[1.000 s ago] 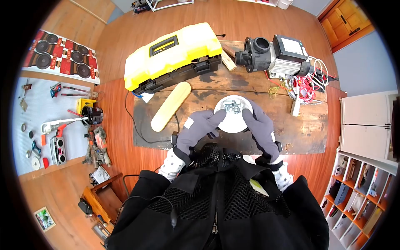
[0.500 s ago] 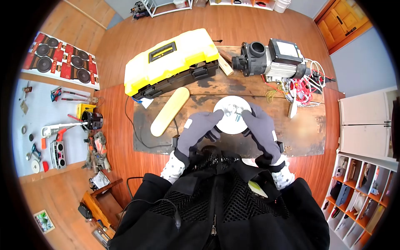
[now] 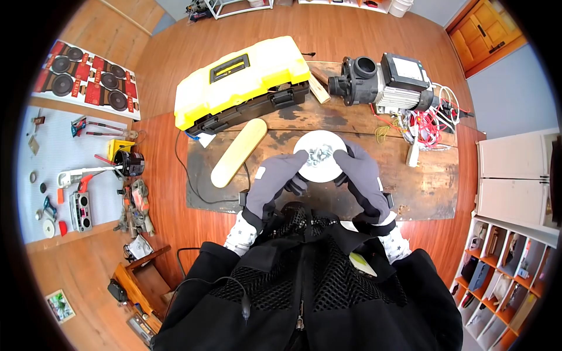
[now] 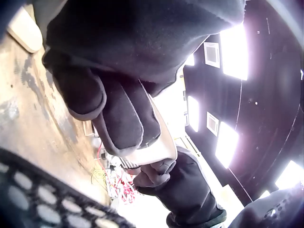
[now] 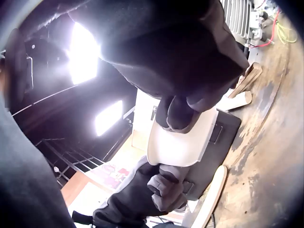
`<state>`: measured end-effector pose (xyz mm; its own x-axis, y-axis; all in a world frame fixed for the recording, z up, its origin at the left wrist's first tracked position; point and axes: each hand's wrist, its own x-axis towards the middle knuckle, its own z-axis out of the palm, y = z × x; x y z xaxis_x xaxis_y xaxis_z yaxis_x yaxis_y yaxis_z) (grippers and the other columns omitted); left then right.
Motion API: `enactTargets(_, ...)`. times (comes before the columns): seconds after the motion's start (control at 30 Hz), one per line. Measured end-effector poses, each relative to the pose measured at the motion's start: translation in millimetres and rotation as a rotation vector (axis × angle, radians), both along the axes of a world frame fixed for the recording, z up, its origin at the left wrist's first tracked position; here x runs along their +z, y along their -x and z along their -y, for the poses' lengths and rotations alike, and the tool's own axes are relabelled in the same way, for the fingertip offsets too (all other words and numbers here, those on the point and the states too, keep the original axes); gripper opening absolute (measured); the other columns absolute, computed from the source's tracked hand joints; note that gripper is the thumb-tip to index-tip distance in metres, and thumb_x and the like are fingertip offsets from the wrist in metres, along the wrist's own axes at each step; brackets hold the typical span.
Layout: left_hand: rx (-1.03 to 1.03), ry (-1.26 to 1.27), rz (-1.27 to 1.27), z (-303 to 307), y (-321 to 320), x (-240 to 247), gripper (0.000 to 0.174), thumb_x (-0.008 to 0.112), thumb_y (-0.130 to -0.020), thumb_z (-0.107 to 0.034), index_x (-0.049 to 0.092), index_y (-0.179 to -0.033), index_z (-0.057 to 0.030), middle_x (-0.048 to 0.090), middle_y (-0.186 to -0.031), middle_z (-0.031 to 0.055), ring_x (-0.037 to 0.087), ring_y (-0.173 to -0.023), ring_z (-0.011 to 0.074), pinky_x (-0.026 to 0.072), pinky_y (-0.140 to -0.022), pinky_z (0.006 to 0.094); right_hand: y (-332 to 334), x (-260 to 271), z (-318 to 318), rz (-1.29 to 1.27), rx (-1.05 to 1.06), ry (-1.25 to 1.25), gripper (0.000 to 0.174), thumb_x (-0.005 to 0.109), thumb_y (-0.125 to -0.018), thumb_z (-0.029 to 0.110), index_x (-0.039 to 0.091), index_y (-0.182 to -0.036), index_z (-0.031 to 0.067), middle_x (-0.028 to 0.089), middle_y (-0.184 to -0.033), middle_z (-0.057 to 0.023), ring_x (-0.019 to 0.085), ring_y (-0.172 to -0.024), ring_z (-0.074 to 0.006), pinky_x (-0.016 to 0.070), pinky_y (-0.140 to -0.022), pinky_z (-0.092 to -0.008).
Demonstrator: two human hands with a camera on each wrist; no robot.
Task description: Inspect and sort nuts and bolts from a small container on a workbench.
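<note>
Both gloved hands hold a shallow white bowl point(image 3: 322, 175) above the near part of the wooden table. Inside it lie several small silvery metal pieces, which look like bolts or nuts point(image 3: 319, 155). My left hand point(image 3: 278, 178) grips the left side of the rim, thumb on top and fingers curled underneath. On the opposite side, my right hand point(image 3: 361, 174) does the same. From the right wrist, the bowl's outer wall point(image 5: 178, 145) shows, with fingers bent against it. The left wrist view catches only a strip of the bowl point(image 4: 159, 147) beneath the left fingers.
A yellow-lidded toolbox point(image 3: 252, 73) stands at the back left, with a rounded wooden board point(image 3: 239, 153) before it. At the back right sits a pump with a motor point(image 3: 383, 82), beside tangled wires point(image 3: 426, 127) and a wood block point(image 3: 319, 90). A black cable point(image 3: 186, 175) runs along the left.
The bowl and both hands have shifted slightly left. Inside the bowl, the metal pieces have moved and lie in a different arrangement. Both hands keep their hold on the rim.
</note>
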<state>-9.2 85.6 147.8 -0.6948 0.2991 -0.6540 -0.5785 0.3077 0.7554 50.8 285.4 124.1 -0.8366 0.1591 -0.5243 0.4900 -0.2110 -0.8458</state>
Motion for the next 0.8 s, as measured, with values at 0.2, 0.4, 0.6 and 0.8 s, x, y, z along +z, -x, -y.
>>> enactTargets(0.2, 0.052, 0.028, -0.37, 9, -11, 36, 0.041, 0.069, -0.093, -0.035, 0.07, -0.077, 0.0028, 0.068, -0.068, 0.0074, 0.066, -0.056, 0.014, 0.0504, -0.055, 0.0241, -8, 30, 12, -0.427, -0.051, -0.333, 0.042, 0.06, -0.096, 0.018, 0.057, -0.136, 0.0048, 0.069, -0.106, -0.0068, 0.062, -0.09, -0.0091, 0.05, -0.079, -0.0234)
enactTargets(0.4, 0.032, 0.048, 0.015, 7, -8, 6, 0.045, 0.07, -0.091, -0.043, 0.07, -0.081, 0.0003, 0.066, -0.063, 0.0073, 0.063, -0.054, 0.0138, 0.0494, -0.053, 0.0229, -7, 4, 8, 0.063, 0.028, -0.212, 0.041, 0.06, -0.096, 0.018, 0.058, -0.135, 0.0049, 0.07, -0.097, -0.0053, 0.06, -0.08, -0.0072, 0.0492, -0.071, -0.0229)
enactTargets(0.6, 0.07, -0.022, -0.235, 9, -14, 19, 0.042, 0.073, -0.09, -0.04, 0.07, -0.082, 0.0012, 0.069, -0.069, 0.0072, 0.065, -0.055, 0.0137, 0.0511, -0.053, 0.0241, -15, 30, 11, -0.383, -0.042, -0.448, 0.043, 0.06, -0.095, 0.02, 0.058, -0.136, 0.0057, 0.067, -0.086, -0.0056, 0.056, -0.067, -0.0079, 0.0477, -0.065, -0.0252)
enactTargets(0.8, 0.12, -0.12, -0.035, 0, -12, -8, 0.039, 0.072, -0.091, -0.035, 0.069, -0.082, 0.0033, 0.068, -0.07, 0.008, 0.067, -0.059, 0.0152, 0.055, -0.057, 0.026, -13, 7, 7, -0.255, -0.047, -0.346, 0.043, 0.061, -0.094, 0.016, 0.058, -0.136, 0.0062, 0.068, -0.087, -0.0079, 0.06, -0.074, -0.0097, 0.0501, -0.071, -0.0275)
